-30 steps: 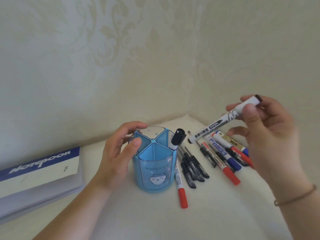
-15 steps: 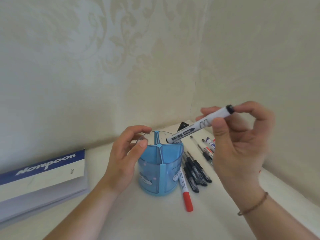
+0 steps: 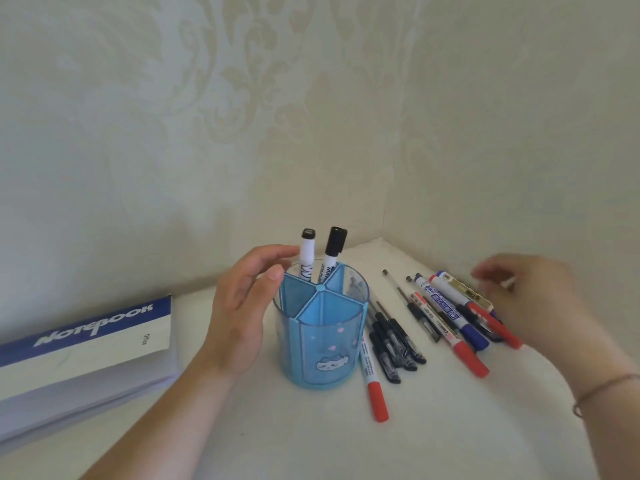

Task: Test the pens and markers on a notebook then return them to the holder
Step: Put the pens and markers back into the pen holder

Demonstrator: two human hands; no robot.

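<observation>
So the left hand (image 3: 242, 313) is curled around the far-left side of the blue holder (image 3: 323, 341), thumb on the rim, steadying it. Two whiteboard markers stand in the compartments just past its fingertips: one capless-looking with a black end (image 3: 307, 252) and one with a black cap (image 3: 334, 247). The right hand (image 3: 530, 299) is blurry, hovering over the loose pile to the holder's right; can't tell if it's got anything. In that pile I count roughly four black pens (image 3: 391, 337) beside the holder, a red-capped marker (image 3: 372, 379) nearest it, plus another red one (image 3: 450, 334), a blue one (image 3: 450, 311) and a few more under the hand. One notebook (image 3: 86, 344) sits well left of the gripping hand.
</observation>
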